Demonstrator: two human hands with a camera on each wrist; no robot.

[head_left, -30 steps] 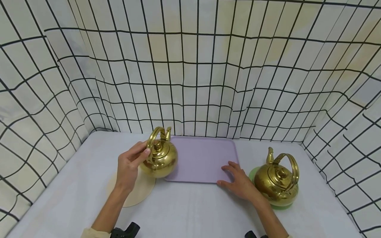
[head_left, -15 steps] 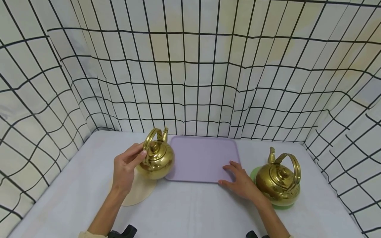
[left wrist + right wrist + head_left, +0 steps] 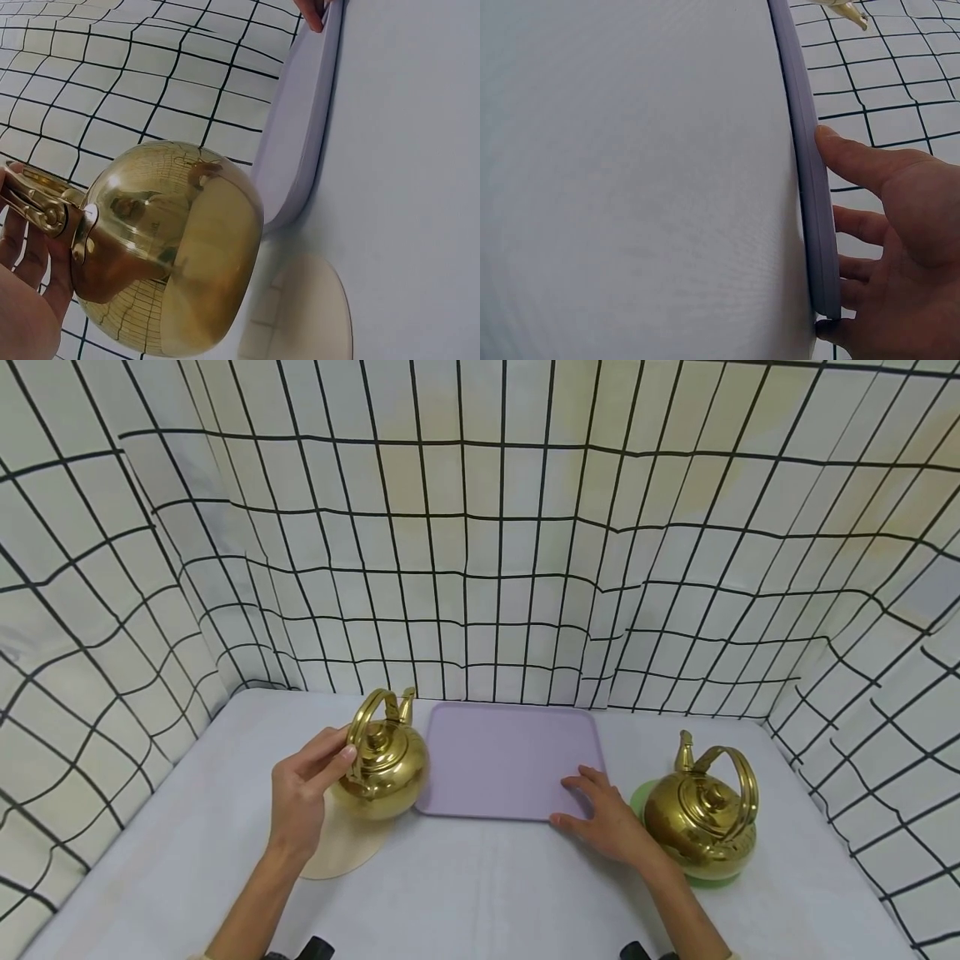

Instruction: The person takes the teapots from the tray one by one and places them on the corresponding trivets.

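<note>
My left hand [image 3: 297, 795] grips the upright handle of a brass kettle [image 3: 390, 777] at its near side. The kettle hangs close over a round beige mat [image 3: 347, 847], its spout pointing away to the back. In the left wrist view the polished kettle body [image 3: 172, 247] fills the middle, with the beige mat [image 3: 307, 315] beyond it. My right hand [image 3: 609, 822] rests on the front right corner of a lilac tray [image 3: 510, 760], fingers spread and thumb at the front rim. The right wrist view shows the thumb touching the tray's edge [image 3: 810, 165].
A second brass kettle [image 3: 697, 831] stands on a green round mat [image 3: 641, 797] at the right, beside my right forearm. White walls with a black grid [image 3: 517, 543] enclose the back and sides of the white-covered table [image 3: 480, 893].
My left hand has carried the kettle left and slightly toward me, away from the tray and over the beige mat. The right hand stays at the tray's corner.
</note>
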